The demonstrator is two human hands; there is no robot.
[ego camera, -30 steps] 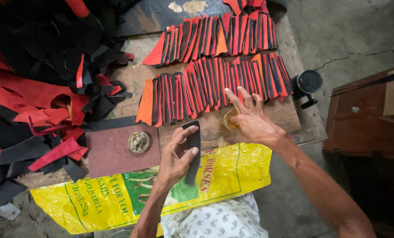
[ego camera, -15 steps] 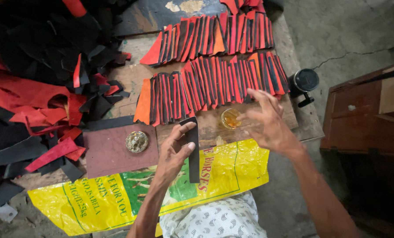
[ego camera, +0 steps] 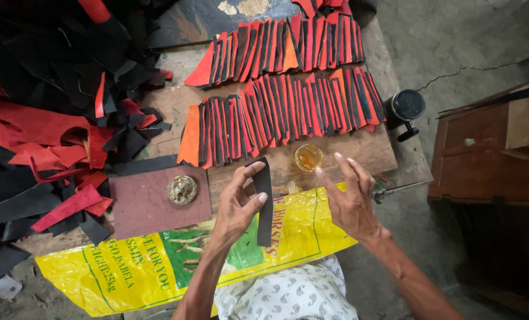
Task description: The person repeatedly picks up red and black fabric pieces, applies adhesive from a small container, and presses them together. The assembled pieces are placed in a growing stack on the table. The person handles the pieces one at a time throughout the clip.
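My left hand (ego camera: 238,204) pinches a long black leather strip (ego camera: 265,204) between thumb and fingers, holding it upright over the yellow printed sack (ego camera: 158,266). My right hand (ego camera: 350,198) hovers with fingers spread just right of the strip, its fingertips close to a small glass cup of amber liquid (ego camera: 308,157) on the wooden board (ego camera: 371,148). Behind the cup lie two overlapping rows of red, orange and black leather strips (ego camera: 288,112).
A maroon pad (ego camera: 152,204) with a round metal object (ego camera: 182,189) lies to the left. A heap of black and red leather scraps (ego camera: 51,118) fills the left side. A black round tool (ego camera: 408,106) sits at the board's right edge, beside a brown wooden cabinet (ego camera: 489,148).
My right hand has drawn back from the strip rows to just below and right of the cup. My left hand has lifted the black strip slightly and kept its hold.
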